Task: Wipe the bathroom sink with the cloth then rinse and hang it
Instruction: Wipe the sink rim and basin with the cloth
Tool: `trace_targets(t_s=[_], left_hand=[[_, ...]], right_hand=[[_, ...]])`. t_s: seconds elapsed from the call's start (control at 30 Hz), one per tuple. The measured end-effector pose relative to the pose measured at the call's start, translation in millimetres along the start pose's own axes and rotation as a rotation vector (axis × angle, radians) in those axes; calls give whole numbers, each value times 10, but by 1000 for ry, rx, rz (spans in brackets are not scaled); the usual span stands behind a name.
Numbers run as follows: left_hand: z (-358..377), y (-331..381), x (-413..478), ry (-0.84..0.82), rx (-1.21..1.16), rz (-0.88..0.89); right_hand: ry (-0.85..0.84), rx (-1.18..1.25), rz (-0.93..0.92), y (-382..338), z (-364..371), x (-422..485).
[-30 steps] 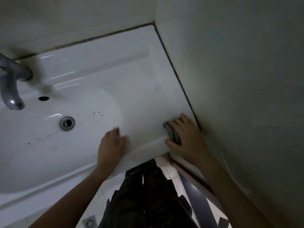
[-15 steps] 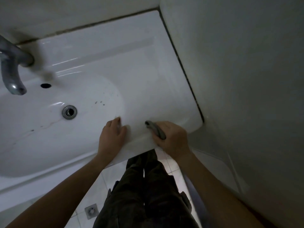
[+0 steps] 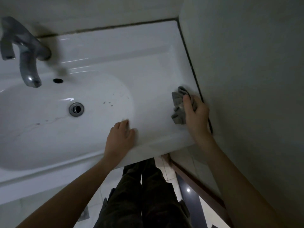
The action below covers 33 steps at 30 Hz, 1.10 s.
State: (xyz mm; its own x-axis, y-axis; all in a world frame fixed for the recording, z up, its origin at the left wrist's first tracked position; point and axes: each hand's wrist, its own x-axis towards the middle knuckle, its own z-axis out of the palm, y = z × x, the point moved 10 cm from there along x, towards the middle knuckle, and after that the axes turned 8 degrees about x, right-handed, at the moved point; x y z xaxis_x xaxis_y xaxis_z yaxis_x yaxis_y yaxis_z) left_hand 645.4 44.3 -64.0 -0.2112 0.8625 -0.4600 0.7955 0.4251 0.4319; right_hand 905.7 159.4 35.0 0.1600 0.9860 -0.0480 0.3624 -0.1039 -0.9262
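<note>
**Cloth swings back to the wall side of the sink**

A person's right hand [image 3: 196,115] presses a grey cloth [image 3: 178,106] onto the flat white ledge of the sink [image 3: 148,66], hard against the side wall [image 3: 246,79]. The fingers are curled over the crumpled cloth, thumb pointing up along its inner edge, and most of the fabric bunches out to the left of the palm. Half a second ago this hand and cloth sat at the front lip of the sink, close to the other hand; now they lie farther back and to the right, beside the dark seam where sink meets wall, near the spot they occupied a second ago.

The left hand [image 3: 120,137] rests flat on the front rim, fingers together and reaching toward the basin, thumb lying to the right. It has kept its place on the rim through all three views, and the two hands are now well apart again.

Beyond the left hand's fingertips lies the drain [image 3: 76,109], with a few dark specks [image 3: 107,103] between drain and hand. The tap [image 3: 27,63] hangs over the far left of the basin above the overflow hole [image 3: 58,80]; more of it shows than before, the view having shifted. Below both wrists, dark trousers [image 3: 144,195] stand on a pale tiled floor [image 3: 108,178].
</note>
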Motion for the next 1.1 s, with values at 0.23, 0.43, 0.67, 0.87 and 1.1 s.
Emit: trace_targets(t_s=[0.23, 0.43, 0.67, 0.87, 1.1], left_hand=[[7, 5, -21, -1, 10, 6], [5, -3, -5, -15, 2, -12], [13, -34, 4, -4, -17, -3], [17, -27, -2, 25, -14, 17], [15, -43, -15, 17, -26, 12]], right_hand=[[-388, -858, -427, 231, 820, 128], [-496, -756, -374, 241, 1136, -736], [-642, -703, -471, 249, 1131, -512], [-324, -792, -511, 56, 1147, 727], [-443, -856, -454, 172, 1136, 303]])
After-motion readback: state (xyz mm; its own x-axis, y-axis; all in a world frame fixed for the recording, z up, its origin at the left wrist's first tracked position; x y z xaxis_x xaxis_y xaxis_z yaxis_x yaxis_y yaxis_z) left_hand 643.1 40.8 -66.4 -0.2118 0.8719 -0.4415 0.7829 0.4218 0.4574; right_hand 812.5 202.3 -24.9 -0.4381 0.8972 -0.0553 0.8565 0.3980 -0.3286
